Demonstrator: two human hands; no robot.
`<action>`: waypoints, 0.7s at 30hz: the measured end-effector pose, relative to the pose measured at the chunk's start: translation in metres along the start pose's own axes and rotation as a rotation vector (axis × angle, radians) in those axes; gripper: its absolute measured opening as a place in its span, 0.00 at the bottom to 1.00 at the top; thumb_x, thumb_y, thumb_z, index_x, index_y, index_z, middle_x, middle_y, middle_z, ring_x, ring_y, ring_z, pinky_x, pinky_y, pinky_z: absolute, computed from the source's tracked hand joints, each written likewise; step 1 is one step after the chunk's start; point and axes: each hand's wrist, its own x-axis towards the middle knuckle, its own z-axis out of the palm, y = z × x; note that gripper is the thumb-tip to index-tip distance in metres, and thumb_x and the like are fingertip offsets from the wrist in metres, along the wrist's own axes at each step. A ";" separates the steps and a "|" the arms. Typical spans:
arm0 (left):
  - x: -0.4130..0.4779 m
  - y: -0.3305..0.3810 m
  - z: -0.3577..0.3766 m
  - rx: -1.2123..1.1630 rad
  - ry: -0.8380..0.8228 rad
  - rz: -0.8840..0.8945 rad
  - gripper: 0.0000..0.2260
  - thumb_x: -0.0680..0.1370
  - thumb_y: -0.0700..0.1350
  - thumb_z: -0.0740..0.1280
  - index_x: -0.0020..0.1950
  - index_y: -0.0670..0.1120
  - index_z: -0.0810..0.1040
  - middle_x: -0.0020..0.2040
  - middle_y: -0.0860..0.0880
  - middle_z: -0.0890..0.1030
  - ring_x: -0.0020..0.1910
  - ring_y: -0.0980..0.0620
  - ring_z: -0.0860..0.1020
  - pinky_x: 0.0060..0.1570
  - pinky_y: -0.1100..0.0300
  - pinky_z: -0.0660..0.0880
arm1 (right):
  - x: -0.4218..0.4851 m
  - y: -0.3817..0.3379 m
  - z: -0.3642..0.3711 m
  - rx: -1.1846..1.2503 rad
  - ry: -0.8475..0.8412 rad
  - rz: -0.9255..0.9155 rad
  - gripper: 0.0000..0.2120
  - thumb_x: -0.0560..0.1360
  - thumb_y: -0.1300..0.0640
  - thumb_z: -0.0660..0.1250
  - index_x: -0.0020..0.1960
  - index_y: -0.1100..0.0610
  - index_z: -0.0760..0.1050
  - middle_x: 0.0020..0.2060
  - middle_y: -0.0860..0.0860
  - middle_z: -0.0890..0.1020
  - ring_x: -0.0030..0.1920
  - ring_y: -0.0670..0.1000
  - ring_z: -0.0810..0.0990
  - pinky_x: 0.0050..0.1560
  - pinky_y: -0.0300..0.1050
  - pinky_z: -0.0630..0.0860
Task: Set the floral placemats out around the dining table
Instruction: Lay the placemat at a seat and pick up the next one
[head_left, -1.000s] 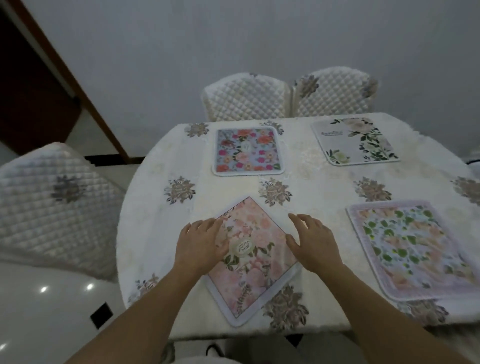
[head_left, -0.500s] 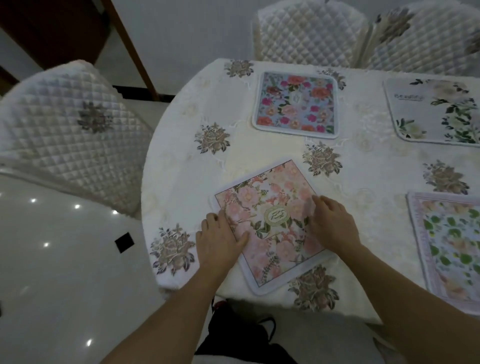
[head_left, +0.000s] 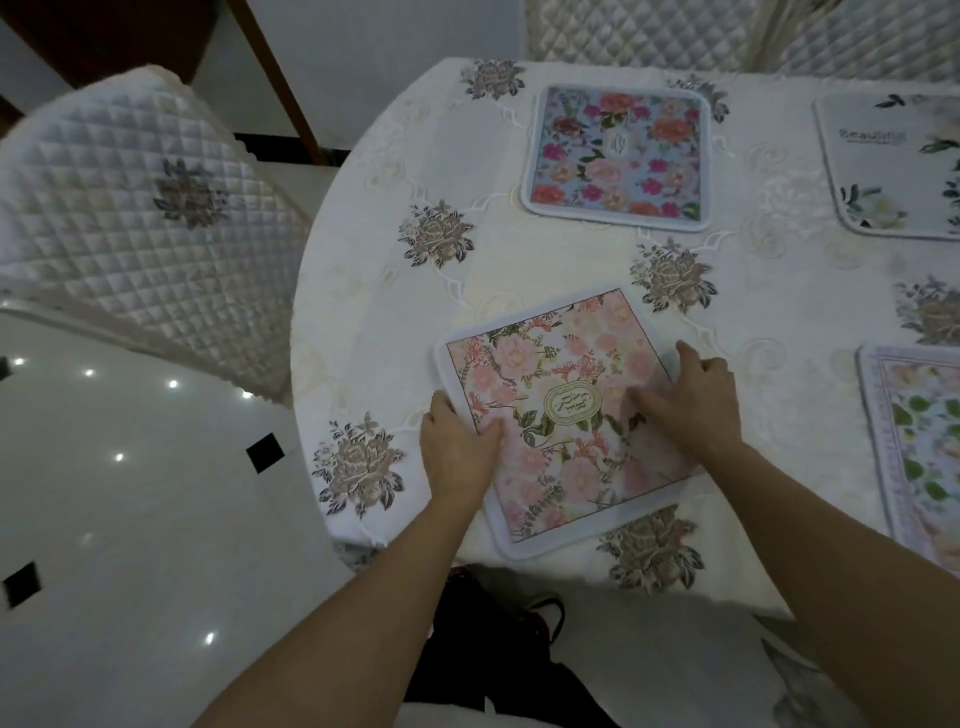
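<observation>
A pink floral placemat (head_left: 561, 374) lies skewed near the front edge of the round dining table (head_left: 374, 291). My left hand (head_left: 457, 452) holds its left edge, thumb on top and fingers at the rim. Flat on the mat's right side rests my right hand (head_left: 691, 400), its fingers blurred. A blue floral placemat (head_left: 618, 156) lies at the far side. At the right edge sit a white placemat with green leaves (head_left: 898, 171) and a green-leaf placemat (head_left: 919, 447), both cut off.
A quilted white chair (head_left: 135, 228) stands left of the table. Two more quilted chair backs (head_left: 639, 31) stand behind it. Glossy white floor tiles (head_left: 130, 519) with small black squares lie at the lower left. The tablecloth hangs over the front edge.
The view has dropped and moved closer. Both hands have turned the pink placemat clockwise and slid toward its lower part; my left hand now grips the left edge.
</observation>
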 end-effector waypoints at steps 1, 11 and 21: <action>0.000 0.001 0.000 -0.058 -0.012 -0.004 0.23 0.74 0.50 0.74 0.63 0.42 0.70 0.52 0.46 0.76 0.50 0.47 0.75 0.48 0.55 0.74 | -0.002 0.001 0.001 0.054 -0.028 0.026 0.38 0.72 0.43 0.71 0.74 0.56 0.60 0.63 0.64 0.68 0.63 0.65 0.70 0.59 0.58 0.71; -0.003 0.016 -0.015 -0.115 -0.147 0.177 0.12 0.81 0.50 0.65 0.51 0.43 0.67 0.37 0.50 0.74 0.33 0.51 0.74 0.31 0.60 0.72 | -0.049 0.003 -0.010 0.361 0.029 0.093 0.13 0.81 0.48 0.59 0.54 0.58 0.64 0.42 0.56 0.78 0.37 0.55 0.77 0.37 0.52 0.76; 0.014 0.031 0.000 -0.040 -0.218 0.279 0.11 0.82 0.49 0.64 0.57 0.42 0.73 0.46 0.47 0.79 0.44 0.47 0.79 0.41 0.57 0.73 | -0.068 0.024 -0.007 0.492 0.117 0.213 0.10 0.82 0.51 0.59 0.54 0.58 0.65 0.41 0.52 0.76 0.39 0.55 0.77 0.38 0.49 0.73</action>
